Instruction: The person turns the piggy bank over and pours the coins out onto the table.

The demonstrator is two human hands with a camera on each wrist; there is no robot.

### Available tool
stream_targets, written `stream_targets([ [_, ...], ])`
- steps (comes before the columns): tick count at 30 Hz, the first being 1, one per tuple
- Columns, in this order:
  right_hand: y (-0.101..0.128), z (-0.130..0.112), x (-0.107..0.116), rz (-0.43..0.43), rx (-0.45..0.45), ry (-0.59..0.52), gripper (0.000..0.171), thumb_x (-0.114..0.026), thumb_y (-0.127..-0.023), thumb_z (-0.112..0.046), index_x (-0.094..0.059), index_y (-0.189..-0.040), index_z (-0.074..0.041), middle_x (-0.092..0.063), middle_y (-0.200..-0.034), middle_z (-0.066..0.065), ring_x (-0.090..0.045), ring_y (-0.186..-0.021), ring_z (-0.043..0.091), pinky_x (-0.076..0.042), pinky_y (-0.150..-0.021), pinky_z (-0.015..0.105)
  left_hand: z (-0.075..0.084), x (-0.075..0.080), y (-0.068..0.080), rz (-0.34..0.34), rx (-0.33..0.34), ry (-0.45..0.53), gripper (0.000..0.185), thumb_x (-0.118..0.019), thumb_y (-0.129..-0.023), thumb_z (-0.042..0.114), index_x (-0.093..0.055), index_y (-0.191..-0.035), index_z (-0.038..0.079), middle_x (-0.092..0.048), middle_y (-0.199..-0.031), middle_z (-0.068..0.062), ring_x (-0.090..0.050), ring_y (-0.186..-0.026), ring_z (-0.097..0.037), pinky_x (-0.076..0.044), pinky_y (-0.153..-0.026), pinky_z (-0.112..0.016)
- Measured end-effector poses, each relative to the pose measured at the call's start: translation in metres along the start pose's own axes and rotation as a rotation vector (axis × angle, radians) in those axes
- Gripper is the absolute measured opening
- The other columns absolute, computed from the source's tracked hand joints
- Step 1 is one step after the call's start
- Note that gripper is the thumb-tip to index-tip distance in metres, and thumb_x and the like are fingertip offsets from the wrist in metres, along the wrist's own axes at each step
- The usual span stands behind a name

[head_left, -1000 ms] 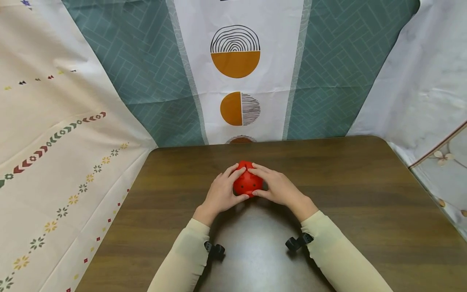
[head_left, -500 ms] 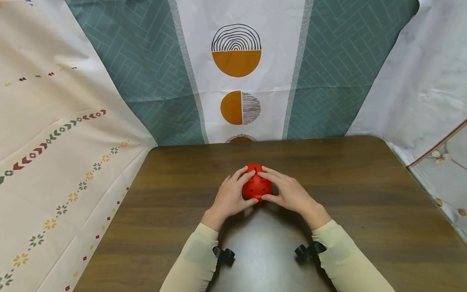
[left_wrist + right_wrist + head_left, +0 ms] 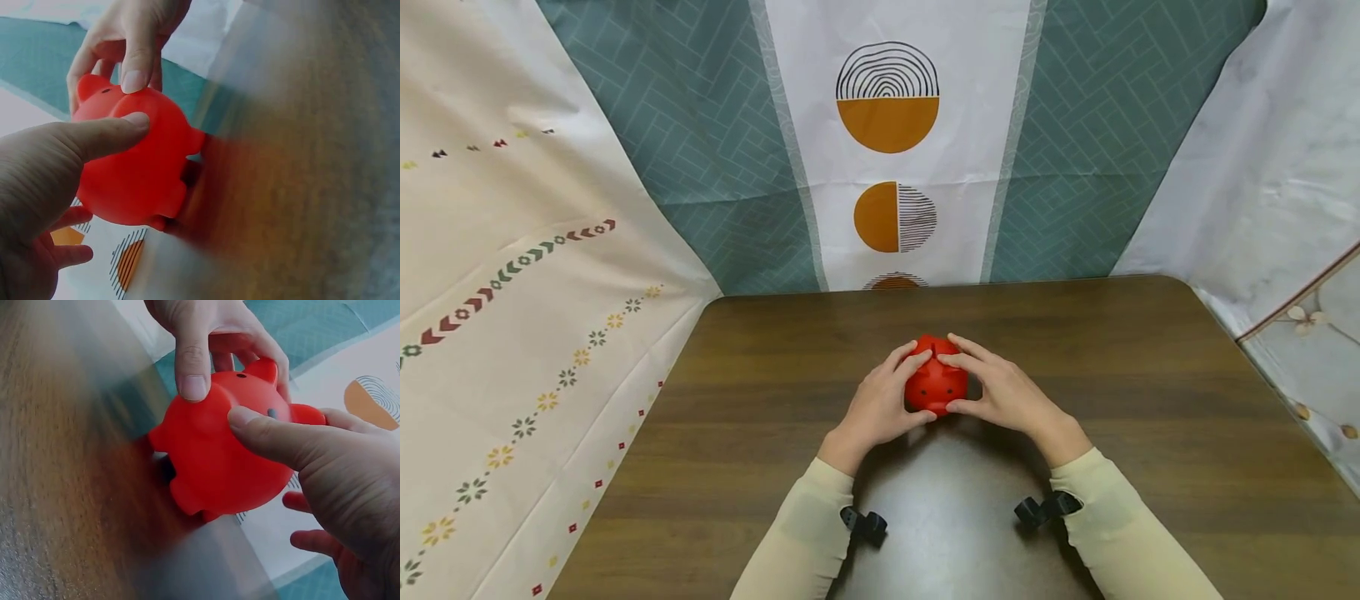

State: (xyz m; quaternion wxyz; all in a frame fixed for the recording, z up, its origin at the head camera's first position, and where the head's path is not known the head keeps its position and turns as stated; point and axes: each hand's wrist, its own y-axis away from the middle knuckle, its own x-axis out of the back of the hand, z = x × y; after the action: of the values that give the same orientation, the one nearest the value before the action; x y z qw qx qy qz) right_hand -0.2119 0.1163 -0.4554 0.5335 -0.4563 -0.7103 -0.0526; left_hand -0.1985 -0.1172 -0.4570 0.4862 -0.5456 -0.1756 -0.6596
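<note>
One red piggy bank (image 3: 935,385), two hands, nothing else on the table (image 3: 1150,400). Sitting roughly mid-table, a bit nearer the far edge than the near one, well away from both side edges. Little feet down on the wood, going by the wrist views, though the table is blurred there.

Left hand (image 3: 880,407) wrapped around the pig's left side, thumb on the near flank, fingers (image 3: 913,357) over the top. Right hand (image 3: 1003,392) doing the mirror job on the other side, thumb low, fingertips meeting the left ones up on the back. Both grips grasping the pig, curled round it, neither released.

Up close: two pointy ears, small dark dots for eyes, stubby legs, glossy plastic. No slot clearly visible.

Two cream sleeves (image 3: 1105,533), two small black camera mounts (image 3: 865,525), one at each wrist.

Table: dark brown wood grain, rounded far corners, slightly shiny near the front edge. Behind it, hanging cloths all around: teal herringbone panel (image 3: 700,133) with a white strip down the middle carrying orange-and-black half-circle designs (image 3: 887,98), three counted with the lowest cut off by the table edge. Cream cloth with chevron and flower rows on the left, pale marbled sheet on the right.

No brand, label or readable writing anywhere.
</note>
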Motion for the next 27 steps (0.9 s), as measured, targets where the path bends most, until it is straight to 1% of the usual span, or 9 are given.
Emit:
stream_targets([
  [3,0.001,0.003,-0.002,-0.004,0.009,-0.024,0.076,-0.085,-0.073,-0.035,-0.051,-0.138,-0.016,-0.035,-0.152,0.008,-0.051,-0.126,0.026,-0.051,-0.092,0.044,0.001,-0.001,-0.001,-0.005,-0.001,0.030,0.092,-0.085,-0.070,0.036,-0.037,-0.147,0.021,-0.030,-0.153,-0.003,-0.049,-0.124,-0.026,-0.049,-0.095,-0.044],
  [7,0.001,0.006,-0.008,-0.029,0.000,-0.050,0.081,-0.086,-0.071,-0.033,-0.047,-0.139,-0.015,-0.030,-0.155,0.007,-0.047,-0.129,0.026,-0.050,-0.094,0.042,0.001,-0.001,-0.001,-0.014,0.008,0.056,0.094,-0.086,-0.070,0.032,-0.035,-0.147,0.021,-0.027,-0.154,-0.002,-0.044,-0.129,-0.025,-0.047,-0.097,-0.043],
  [11,0.001,0.007,-0.011,-0.032,0.000,-0.047,0.082,-0.087,-0.070,-0.031,-0.046,-0.138,-0.013,-0.028,-0.156,0.007,-0.045,-0.130,0.026,-0.049,-0.094,0.042,0.000,-0.002,-0.001,-0.012,0.014,0.091,0.094,-0.087,-0.069,0.030,-0.035,-0.147,0.021,-0.026,-0.155,-0.001,-0.040,-0.131,-0.025,-0.046,-0.098,-0.043],
  [19,-0.001,0.006,-0.010,-0.005,0.031,-0.024,0.083,-0.087,-0.069,-0.031,-0.046,-0.139,-0.014,-0.030,-0.155,0.007,-0.047,-0.128,0.026,-0.050,-0.093,0.043,-0.003,-0.003,-0.001,0.005,-0.002,0.145,0.093,-0.087,-0.070,0.027,-0.034,-0.147,0.022,-0.026,-0.155,0.003,-0.045,-0.128,-0.023,-0.045,-0.100,-0.040],
  [27,0.000,0.007,-0.011,-0.010,0.020,-0.032,0.083,-0.087,-0.069,-0.031,-0.045,-0.139,-0.016,-0.031,-0.154,0.006,-0.048,-0.128,0.027,-0.050,-0.093,0.044,-0.003,-0.004,0.001,0.023,-0.038,0.159,0.093,-0.086,-0.071,0.024,-0.034,-0.147,0.019,-0.026,-0.155,0.001,-0.044,-0.130,-0.022,-0.044,-0.101,-0.040],
])
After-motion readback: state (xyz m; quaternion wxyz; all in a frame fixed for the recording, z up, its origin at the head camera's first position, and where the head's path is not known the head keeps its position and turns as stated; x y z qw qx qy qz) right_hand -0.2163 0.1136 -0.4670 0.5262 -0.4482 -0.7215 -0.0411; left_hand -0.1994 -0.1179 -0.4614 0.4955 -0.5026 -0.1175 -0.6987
